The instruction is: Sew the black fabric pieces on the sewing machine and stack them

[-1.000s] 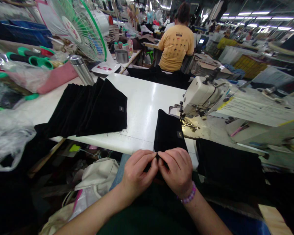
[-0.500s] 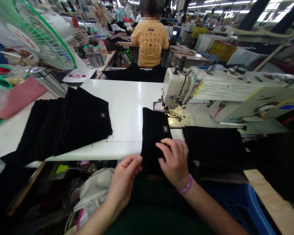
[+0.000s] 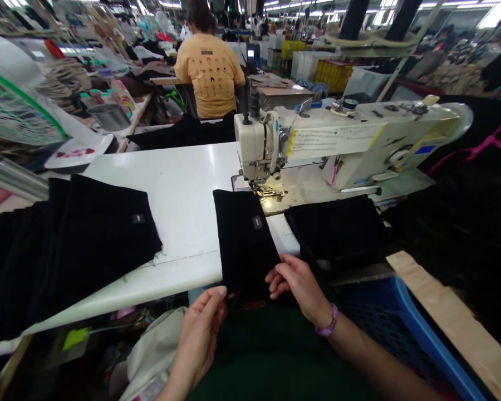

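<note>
A black fabric piece (image 3: 242, 239) with a small dark label (image 3: 257, 222) lies over the front edge of the white table, its far right corner close to the sewing machine's needle area. My left hand (image 3: 206, 320) pinches its near left edge between thumb and fingers. On the opposite edge, my right hand (image 3: 294, 284) has thumb and fingers closed on the cloth. The sewing machine (image 3: 334, 136) stands just beyond, its lit presser foot (image 3: 269, 192) beside the fabric. What lies under the cloth is hidden.
Overlapping black labelled pieces (image 3: 87, 223) cover the table's left side. More folded black fabric (image 3: 338, 225) lies right of the needle. A blue basket (image 3: 404, 312) and a wooden board (image 3: 446, 317) are at lower right. A fan (image 3: 20, 100) stands left; a person (image 3: 211, 69) sits ahead.
My view has swung to the right. My right hand has shifted from lying over the cloth to gripping its right edge. The left hand keeps its pinch on the left edge.
</note>
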`<state>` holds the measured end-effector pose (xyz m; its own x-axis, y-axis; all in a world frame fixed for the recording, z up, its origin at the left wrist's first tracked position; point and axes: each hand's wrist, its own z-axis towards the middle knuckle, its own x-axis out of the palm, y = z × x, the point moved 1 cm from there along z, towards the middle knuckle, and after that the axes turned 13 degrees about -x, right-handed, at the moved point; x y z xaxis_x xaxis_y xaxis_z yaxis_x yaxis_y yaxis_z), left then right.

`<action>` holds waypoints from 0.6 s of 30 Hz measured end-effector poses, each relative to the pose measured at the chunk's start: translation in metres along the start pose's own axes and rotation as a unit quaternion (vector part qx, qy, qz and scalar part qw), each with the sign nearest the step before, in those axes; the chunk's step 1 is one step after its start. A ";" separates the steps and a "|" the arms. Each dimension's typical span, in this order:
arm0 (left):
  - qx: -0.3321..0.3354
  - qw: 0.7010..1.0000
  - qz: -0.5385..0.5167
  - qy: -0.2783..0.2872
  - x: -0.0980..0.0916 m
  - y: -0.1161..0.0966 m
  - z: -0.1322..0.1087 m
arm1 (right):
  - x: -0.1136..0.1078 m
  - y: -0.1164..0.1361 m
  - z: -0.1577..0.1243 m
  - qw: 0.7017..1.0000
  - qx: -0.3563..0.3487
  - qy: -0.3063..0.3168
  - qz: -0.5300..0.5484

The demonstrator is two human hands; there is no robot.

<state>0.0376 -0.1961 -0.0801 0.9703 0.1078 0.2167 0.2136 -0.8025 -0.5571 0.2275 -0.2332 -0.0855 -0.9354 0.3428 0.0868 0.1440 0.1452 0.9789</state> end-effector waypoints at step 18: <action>0.619 0.611 0.489 -0.073 0.023 -0.016 -0.011 | -0.011 0.012 0.004 1.000 0.002 0.005 0.002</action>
<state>0.0553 -0.1870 -0.0568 0.6838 0.0560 -0.7275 -0.6406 0.5234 -0.5618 0.2412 -0.2316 -0.0751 -0.9379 0.3345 0.0917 0.1481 0.1472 0.9780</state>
